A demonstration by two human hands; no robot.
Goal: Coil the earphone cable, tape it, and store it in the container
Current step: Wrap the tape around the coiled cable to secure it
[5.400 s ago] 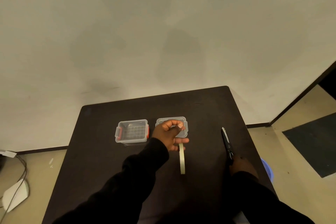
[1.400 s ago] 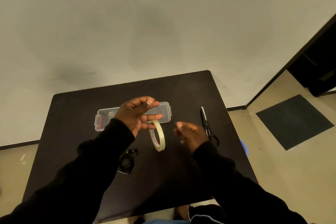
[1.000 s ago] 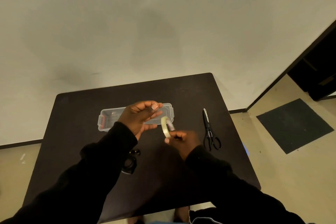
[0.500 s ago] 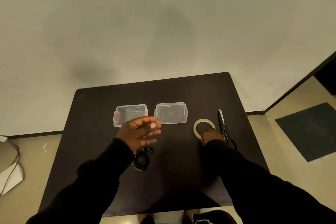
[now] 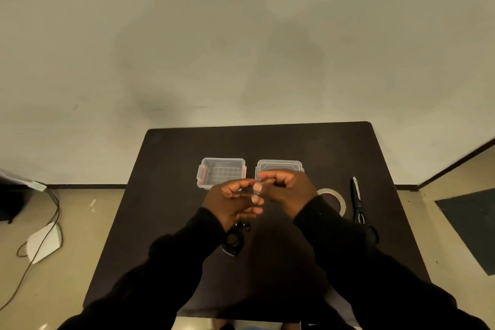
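My left hand (image 5: 232, 202) and my right hand (image 5: 288, 190) meet above the middle of the dark table (image 5: 171, 195), fingertips pinched together on what looks like a small pale tape piece (image 5: 257, 187). The black coiled earphone cable (image 5: 233, 241) lies on the table just under my left wrist, its earbuds (image 5: 244, 226) beside it. A clear open container (image 5: 222, 175) with red latches stands behind my hands. Its lid (image 5: 280, 165) lies to the right of it, partly hidden by my right hand. The tape roll (image 5: 338, 199) lies flat by my right sleeve.
Black scissors (image 5: 357, 203) lie near the table's right edge, next to the tape roll. On the floor at the left are a dark cable (image 5: 52, 211) and a white object (image 5: 44, 242). A dark mat (image 5: 474, 225) covers the floor at the right. A wall rises behind the table.
My right hand let go of the tape roll, which now lies flat by the scissors, and moved left to meet my left hand's fingertips. The coiled cable has stayed in place.
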